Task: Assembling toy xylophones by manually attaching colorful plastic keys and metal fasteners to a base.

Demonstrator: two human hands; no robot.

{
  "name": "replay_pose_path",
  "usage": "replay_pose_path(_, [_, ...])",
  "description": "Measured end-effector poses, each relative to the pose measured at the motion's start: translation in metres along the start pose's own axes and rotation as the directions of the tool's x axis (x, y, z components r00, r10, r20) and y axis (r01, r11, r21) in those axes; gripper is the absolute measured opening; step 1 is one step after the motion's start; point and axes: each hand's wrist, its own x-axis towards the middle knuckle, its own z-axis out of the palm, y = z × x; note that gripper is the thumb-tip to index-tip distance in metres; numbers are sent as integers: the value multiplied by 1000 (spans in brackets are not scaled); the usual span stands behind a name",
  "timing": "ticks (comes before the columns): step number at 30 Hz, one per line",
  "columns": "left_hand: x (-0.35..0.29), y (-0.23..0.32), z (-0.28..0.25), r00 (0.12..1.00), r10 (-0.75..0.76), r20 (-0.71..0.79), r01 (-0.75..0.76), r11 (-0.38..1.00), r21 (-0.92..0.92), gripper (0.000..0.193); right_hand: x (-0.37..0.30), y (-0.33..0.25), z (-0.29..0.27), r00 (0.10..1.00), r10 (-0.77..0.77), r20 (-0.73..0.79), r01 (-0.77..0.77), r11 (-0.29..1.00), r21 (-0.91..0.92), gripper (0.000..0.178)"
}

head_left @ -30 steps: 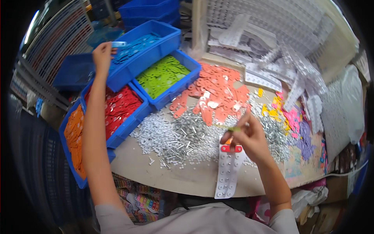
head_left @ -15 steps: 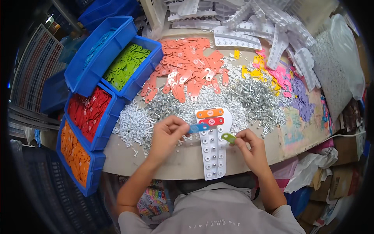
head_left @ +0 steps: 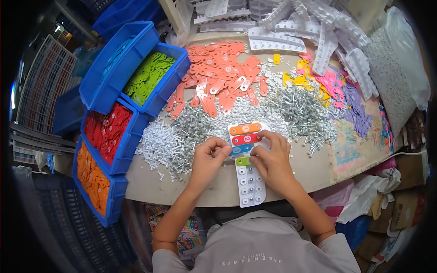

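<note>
A white plastic board (head_left: pixel 251 187) with a rounded top and rows of round studs lies at the table's near edge. Across it, top to bottom, sit an orange strip (head_left: pixel 246 128), a red strip (head_left: pixel 241 139), a blue strip (head_left: pixel 241 149) and a green strip (head_left: pixel 243 161). My right hand (head_left: pixel 276 164) bends over the board's right side; its fingers cover the right ends of the blue and green strips and touch the green one. Left of the board, my left hand (head_left: pixel 207 163) has thumb and fingertips pinched together beside the blue strip; anything between them is hidden.
Loose screws (head_left: pixel 157 141) and small white caps (head_left: pixel 227 120) spread beyond the board, with coral strips (head_left: pixel 214 68) behind. Blue bins (head_left: pixel 119 175) of coloured strips line the left. White boards (head_left: pixel 277 41) pile at the back; purple strips (head_left: pixel 357 113) lie right.
The blue strip has left my left hand and lies on the board under the red one. My right hand has moved left over the board, bringing the green strip onto it.
</note>
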Motion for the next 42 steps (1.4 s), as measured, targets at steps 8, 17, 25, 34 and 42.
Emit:
replay_pose_path(8, [8,0,15,996,55,76,-60,996,70,11,-3,5,11,988,130,-78,-126,991,54,54])
replay_pose_path(17, [15,-8,26,907,417,65,-365,697,617,15,-5,6,16,978,169,-120,-165,986,40,65])
replay_pose_path(25, [17,-4,27,898,441,11,-350,697,626,26,-7,5,15,976,184,-113,-180,983,46,65])
replay_pose_path(34, [92,16,-96,820,536,-201,-66,437,897,13,-8,3,9,980,143,-135,-139,990,37,53])
replay_pose_path(42, [104,2,-119,911,383,-153,36,295,955,17,16,23,-21,959,41,-281,-69,993,-92,23])
